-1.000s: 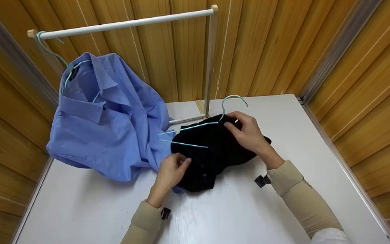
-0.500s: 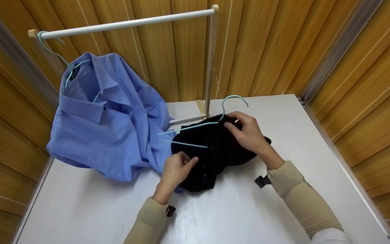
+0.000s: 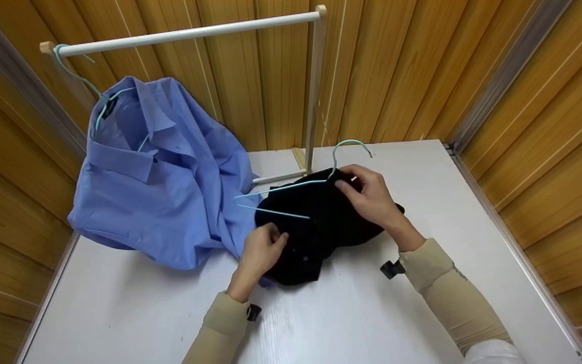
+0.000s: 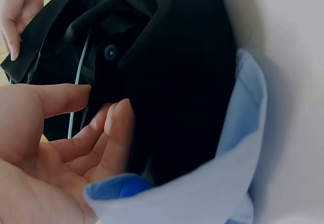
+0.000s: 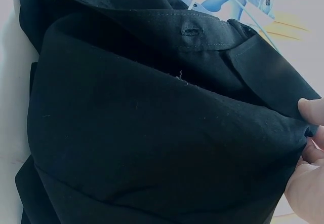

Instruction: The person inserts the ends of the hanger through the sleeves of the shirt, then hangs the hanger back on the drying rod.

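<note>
A black button shirt (image 3: 321,232) lies bunched on the white table, with a light teal wire hanger (image 3: 291,188) partly inside it. The hanger's left end sticks out over the blue cloth, while its hook stands up at the neck. My right hand (image 3: 369,197) pinches the black collar just beside the hook, thumb on top. In the right wrist view, thumb and fingers (image 5: 313,113) hold the collar's edge. My left hand (image 3: 261,250) pinches the shirt's front edge below the hanger's lower wire. A dark button (image 4: 111,52) shows near it in the left wrist view.
A blue shirt (image 3: 144,197) hangs on another teal hanger (image 3: 76,76) at the left end of a white rail (image 3: 190,34). Its lower part drapes on the table (image 3: 321,323) and reaches under the black shirt. Wood-patterned walls (image 3: 382,65) close in the back and sides.
My left hand has shifted slightly right along the black shirt, then a little back left. My right hand, the hanger and the blue shirt stay practically in place.
</note>
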`<state>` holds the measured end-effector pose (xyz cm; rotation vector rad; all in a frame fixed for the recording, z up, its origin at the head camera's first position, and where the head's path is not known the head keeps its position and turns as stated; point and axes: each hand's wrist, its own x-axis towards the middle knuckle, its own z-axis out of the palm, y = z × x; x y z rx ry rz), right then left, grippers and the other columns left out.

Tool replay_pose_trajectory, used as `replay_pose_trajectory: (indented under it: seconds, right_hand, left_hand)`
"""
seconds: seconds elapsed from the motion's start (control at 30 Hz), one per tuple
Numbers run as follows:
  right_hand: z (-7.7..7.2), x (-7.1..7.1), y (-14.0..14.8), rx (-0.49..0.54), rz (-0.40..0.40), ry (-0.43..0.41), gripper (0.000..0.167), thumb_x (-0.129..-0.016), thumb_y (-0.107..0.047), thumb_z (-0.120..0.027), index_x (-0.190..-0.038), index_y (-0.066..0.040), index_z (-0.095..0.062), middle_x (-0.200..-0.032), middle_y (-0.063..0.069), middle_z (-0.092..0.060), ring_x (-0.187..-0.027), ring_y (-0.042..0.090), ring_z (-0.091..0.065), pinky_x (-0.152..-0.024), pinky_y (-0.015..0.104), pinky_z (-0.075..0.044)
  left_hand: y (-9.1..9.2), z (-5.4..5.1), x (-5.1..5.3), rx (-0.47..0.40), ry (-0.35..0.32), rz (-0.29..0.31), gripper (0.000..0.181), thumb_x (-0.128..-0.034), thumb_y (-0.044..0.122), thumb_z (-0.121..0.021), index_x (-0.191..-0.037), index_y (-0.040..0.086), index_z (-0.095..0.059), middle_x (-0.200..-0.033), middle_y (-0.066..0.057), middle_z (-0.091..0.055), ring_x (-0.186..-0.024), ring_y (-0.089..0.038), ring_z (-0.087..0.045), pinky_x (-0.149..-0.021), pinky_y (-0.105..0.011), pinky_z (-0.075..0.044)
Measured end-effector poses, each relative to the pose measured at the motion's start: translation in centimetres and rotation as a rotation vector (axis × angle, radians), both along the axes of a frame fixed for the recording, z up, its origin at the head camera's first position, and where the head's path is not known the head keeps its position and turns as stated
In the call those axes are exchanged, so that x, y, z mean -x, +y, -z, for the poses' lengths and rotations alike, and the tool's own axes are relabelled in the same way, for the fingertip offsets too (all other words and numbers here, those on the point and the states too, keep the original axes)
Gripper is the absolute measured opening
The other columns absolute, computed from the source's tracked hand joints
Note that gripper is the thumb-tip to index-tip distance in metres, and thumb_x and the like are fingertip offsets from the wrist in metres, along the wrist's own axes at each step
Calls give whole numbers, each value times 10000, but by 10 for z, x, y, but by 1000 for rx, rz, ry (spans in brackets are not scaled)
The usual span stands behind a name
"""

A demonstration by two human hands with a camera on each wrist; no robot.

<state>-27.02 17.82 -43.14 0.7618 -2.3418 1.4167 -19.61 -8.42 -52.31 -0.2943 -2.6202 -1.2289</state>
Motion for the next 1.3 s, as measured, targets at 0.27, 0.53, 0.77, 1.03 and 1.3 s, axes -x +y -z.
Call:
replay_pose_trajectory:
  seconds: [0.27,0.53,0.77,1.03,1.3]
  right_hand:
    - [-1,1,3,15,-7,13,176,-958,-24,-717,-1128,20,-727,-1025,105,-706,-780,220,-598,-741,223,-465]
    - [-31,-23,-7,22,5,12,161,-926,103,-685,-1085,128,-690,-977,219,-682,-726,253,-577,-708,197,-450]
    - [-31,-24,-5,17,11,0,174,-927,104,-684,-1100,126,-690,-986,214,-688,-731,232,-585,-715,194,-457]
    - [-31,-23,-2,26,9,-15,153,-933,89,-684,-1084,114,-693,-968,201,-684,-710,214,-584,-692,203,-466]
    - [-28,-21,0,21,10,-20,138,-935,83,-686,-1071,105,-696,-957,182,-683,-708,191,-572,-683,208,-464]
  left_hand:
    - [-8,-4,1,-36,28,-58,105,-911,49,-683,-828,27,-622,-698,-1,-604,-613,-147,-562,-595,-364,-502]
    - [-18,-4,5,-129,75,-105,41,-897,-1,-661,-903,-41,-667,-750,-45,-648,-652,-156,-602,-624,-335,-518]
    - [-28,-11,7,-213,71,-172,176,-910,-29,-675,-1084,-48,-685,-835,-73,-689,-720,-191,-658,-671,-335,-538]
    - [-41,-13,8,-246,120,-214,372,-920,-38,-680,-1279,-31,-588,-865,-102,-695,-744,-261,-702,-685,-450,-551]
    - [-49,-12,12,-285,195,-222,509,-904,-50,-702,-1389,-7,-553,-855,-116,-707,-753,-256,-704,-698,-434,-566]
